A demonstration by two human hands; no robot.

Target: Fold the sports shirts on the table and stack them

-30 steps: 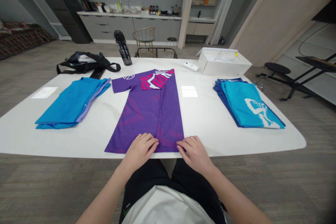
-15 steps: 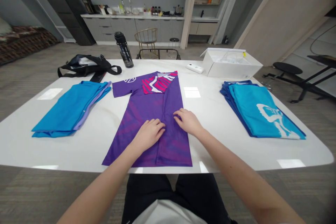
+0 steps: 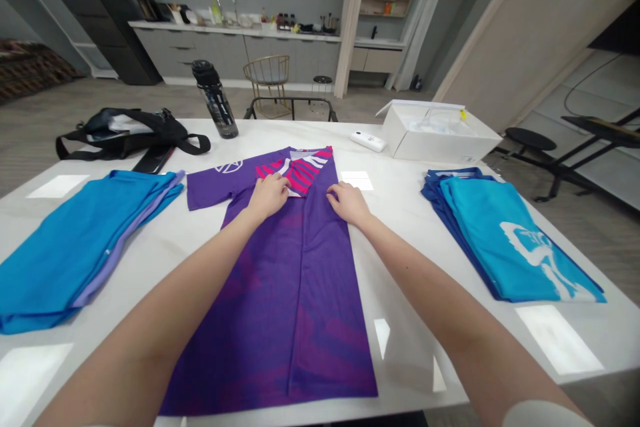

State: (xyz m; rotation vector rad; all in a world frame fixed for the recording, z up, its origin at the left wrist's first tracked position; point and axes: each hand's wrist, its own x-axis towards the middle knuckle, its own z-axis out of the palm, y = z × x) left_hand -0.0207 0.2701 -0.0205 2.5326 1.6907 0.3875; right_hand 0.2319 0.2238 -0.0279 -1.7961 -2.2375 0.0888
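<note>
A purple short-sleeved shirt (image 3: pixel 265 320) lies on the white table in front of me, its right side folded inward lengthwise. The pink-and-white striped sleeve (image 3: pixel 313 173) is turned in across the upper part, while the other sleeve (image 3: pixel 210 187) sticks out to the left. My left hand (image 3: pixel 270 196) rests with its fingers over the lower left part of the striped sleeve; it is open, though its fingertips partly hide the cloth. At the shirt's folded right edge, my right hand (image 3: pixel 349 202) touches the fabric with bent fingers, thumb and forefinger apart.
Folded blue clothes (image 3: pixel 85 233) lie at the left, and another folded blue stack (image 3: pixel 505 233) at the right. Farther back are a black bag (image 3: pixel 125 130), a phone (image 3: pixel 154 160), a black bottle (image 3: pixel 215 100), a white handheld device (image 3: pixel 368 141) and a white box (image 3: pixel 435 133).
Both hands have moved away from me up the shirt, the left from the lower middle to the striped sleeve, the right along the folded edge. The view has moved closer to the table.
</note>
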